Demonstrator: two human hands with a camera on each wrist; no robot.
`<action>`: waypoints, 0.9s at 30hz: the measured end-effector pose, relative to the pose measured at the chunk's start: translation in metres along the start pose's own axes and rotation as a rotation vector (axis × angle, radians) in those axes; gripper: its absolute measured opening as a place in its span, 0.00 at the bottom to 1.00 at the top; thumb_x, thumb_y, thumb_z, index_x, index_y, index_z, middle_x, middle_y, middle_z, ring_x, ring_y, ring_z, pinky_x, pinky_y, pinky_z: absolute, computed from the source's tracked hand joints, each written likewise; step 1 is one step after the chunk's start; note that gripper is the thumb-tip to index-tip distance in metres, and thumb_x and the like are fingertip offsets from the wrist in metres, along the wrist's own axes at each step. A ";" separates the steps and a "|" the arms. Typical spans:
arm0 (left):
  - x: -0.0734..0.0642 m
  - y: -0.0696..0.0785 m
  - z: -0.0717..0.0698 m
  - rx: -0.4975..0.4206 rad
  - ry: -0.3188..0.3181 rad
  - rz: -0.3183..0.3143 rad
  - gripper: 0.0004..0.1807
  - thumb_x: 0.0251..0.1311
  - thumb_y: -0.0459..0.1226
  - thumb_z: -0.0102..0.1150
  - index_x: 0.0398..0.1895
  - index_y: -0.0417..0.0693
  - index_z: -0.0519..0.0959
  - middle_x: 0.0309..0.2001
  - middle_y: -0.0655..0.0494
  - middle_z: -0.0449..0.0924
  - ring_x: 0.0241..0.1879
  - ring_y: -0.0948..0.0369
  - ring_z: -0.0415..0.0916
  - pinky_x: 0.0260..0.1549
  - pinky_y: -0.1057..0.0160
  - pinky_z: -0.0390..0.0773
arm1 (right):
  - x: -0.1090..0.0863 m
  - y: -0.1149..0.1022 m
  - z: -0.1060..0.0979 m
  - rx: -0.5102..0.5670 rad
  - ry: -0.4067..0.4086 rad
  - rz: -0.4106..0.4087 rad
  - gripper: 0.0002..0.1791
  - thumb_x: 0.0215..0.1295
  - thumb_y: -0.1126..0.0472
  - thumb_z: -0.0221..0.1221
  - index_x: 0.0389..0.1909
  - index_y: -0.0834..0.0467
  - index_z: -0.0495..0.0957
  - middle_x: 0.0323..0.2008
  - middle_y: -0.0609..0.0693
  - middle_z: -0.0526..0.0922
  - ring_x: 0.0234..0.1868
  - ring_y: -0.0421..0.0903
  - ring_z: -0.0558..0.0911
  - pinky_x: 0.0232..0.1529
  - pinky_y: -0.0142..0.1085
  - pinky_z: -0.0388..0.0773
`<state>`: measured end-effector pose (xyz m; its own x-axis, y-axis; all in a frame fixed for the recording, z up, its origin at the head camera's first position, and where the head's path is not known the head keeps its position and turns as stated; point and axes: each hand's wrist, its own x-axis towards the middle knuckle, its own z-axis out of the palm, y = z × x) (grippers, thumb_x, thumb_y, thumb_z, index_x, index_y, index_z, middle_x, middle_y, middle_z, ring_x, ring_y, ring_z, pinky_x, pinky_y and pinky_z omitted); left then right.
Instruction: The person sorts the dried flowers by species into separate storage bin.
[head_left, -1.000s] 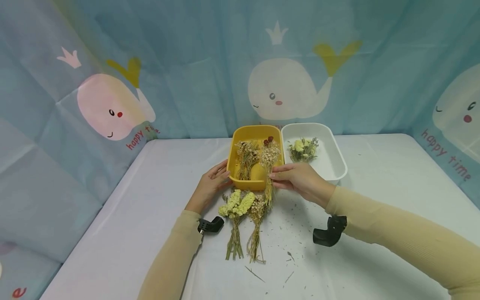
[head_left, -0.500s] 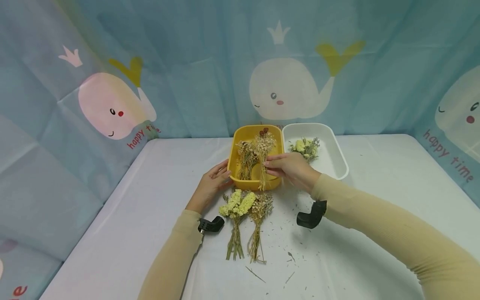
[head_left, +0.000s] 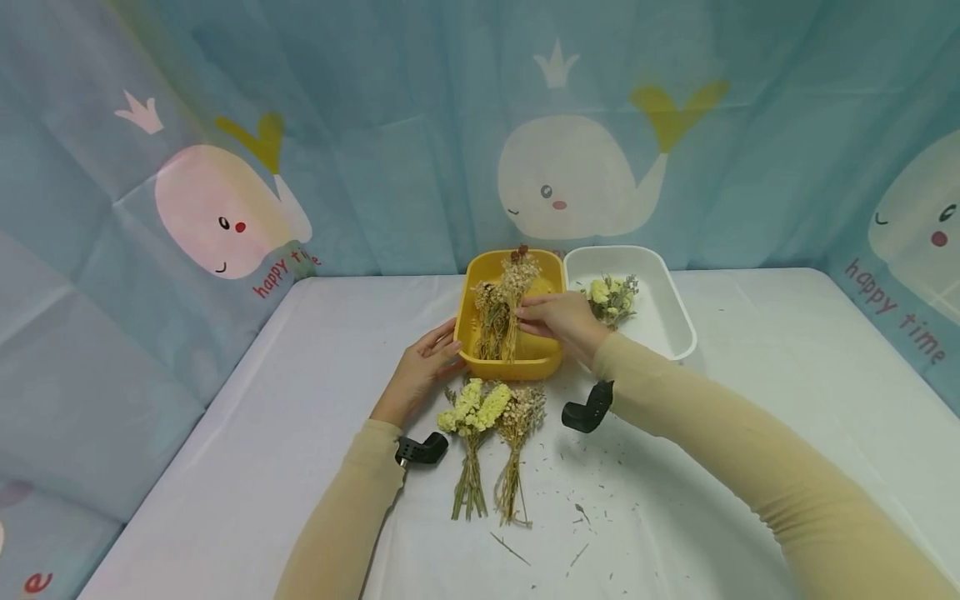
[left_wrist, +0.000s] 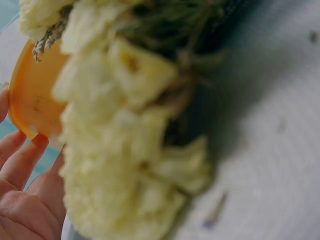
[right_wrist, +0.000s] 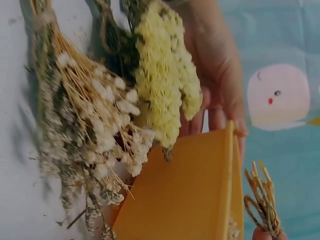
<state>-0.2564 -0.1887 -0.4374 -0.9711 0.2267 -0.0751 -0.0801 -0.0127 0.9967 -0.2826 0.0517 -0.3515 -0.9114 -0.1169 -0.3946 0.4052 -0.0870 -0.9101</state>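
My right hand (head_left: pixel 562 319) pinches a tied bunch of dried flowers (head_left: pixel 519 279) by its stems, over the yellow bin (head_left: pixel 510 370). Cream heads and a few dark red ones top this bunch. Its twine-bound stem ends (right_wrist: pixel 265 197) show in the right wrist view. Another dried bunch (head_left: pixel 489 321) lies inside the bin at the left, partly overlapped by the held one. My left hand (head_left: pixel 420 377) rests with extended fingers against the bin's left front corner. In front of the bin lie a pale yellow flower bunch (head_left: pixel 471 417) and a cream flower bunch (head_left: pixel 516 421), side by side.
To the right of the yellow bin stands a white bin (head_left: pixel 675 321) holding a yellow and purple dried bunch (head_left: pixel 611 298). Broken stems (head_left: pixel 510 548) and crumbs litter the white tablecloth (head_left: pixel 697 500). A whale-print curtain (head_left: pixel 420 183) hangs behind.
My right hand has carried the held bunch leftward and away from me, from the yellow bin's front right corner to over its middle. The left hand stays in place.
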 end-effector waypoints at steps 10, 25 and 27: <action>-0.001 0.001 0.003 0.005 0.018 -0.004 0.33 0.69 0.42 0.59 0.76 0.57 0.63 0.75 0.51 0.63 0.72 0.53 0.66 0.62 0.60 0.81 | 0.014 0.003 0.011 -0.011 0.080 -0.046 0.22 0.66 0.74 0.60 0.61 0.69 0.75 0.61 0.64 0.79 0.53 0.51 0.86 0.53 0.34 0.86; -0.002 0.002 0.003 -0.005 0.005 0.006 0.33 0.70 0.41 0.59 0.76 0.55 0.63 0.76 0.49 0.61 0.72 0.52 0.66 0.62 0.58 0.81 | 0.028 0.023 0.020 -0.228 0.121 -0.075 0.18 0.65 0.71 0.62 0.56 0.68 0.80 0.56 0.62 0.83 0.48 0.52 0.87 0.55 0.42 0.86; -0.002 0.001 0.002 -0.013 0.006 0.007 0.32 0.70 0.41 0.58 0.76 0.56 0.63 0.76 0.49 0.62 0.72 0.52 0.66 0.62 0.58 0.81 | 0.027 0.025 0.022 -0.243 0.121 -0.085 0.18 0.66 0.71 0.61 0.56 0.68 0.80 0.55 0.62 0.83 0.48 0.53 0.87 0.55 0.43 0.86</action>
<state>-0.2539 -0.1869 -0.4359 -0.9728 0.2212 -0.0685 -0.0762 -0.0265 0.9967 -0.2958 0.0250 -0.3821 -0.9493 0.0005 -0.3145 0.3110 0.1496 -0.9386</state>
